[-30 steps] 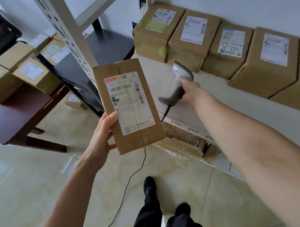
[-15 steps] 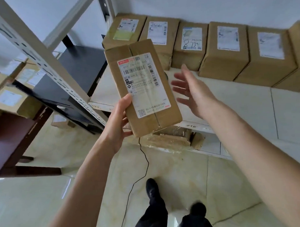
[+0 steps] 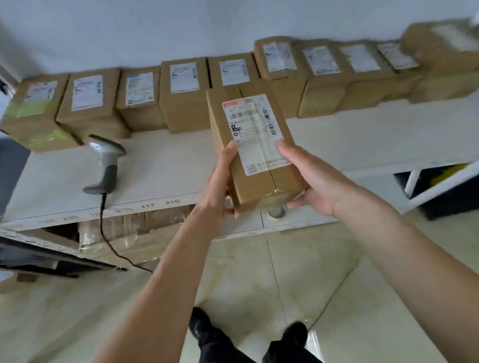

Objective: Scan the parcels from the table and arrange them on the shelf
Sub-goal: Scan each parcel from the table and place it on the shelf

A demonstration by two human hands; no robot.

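Both hands now grip one labelled parcel (image 3: 255,151), the left hand (image 3: 219,179) and right hand (image 3: 311,178) curled round its near end, above the shelf's (image 3: 367,139) front edge. The scanner (image 3: 104,164), held a second ago, lies near the shelf's left end, so scanning looks done and placing comes next.

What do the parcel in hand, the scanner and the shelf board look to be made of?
Parcel: brown corrugated cardboard, matt, with a glossy taped seam and a paper label. Scanner: moulded plastic, light grey head, darker grip. Shelf board: smooth off-white panel, possibly painted metal or laminate; hard to tell.
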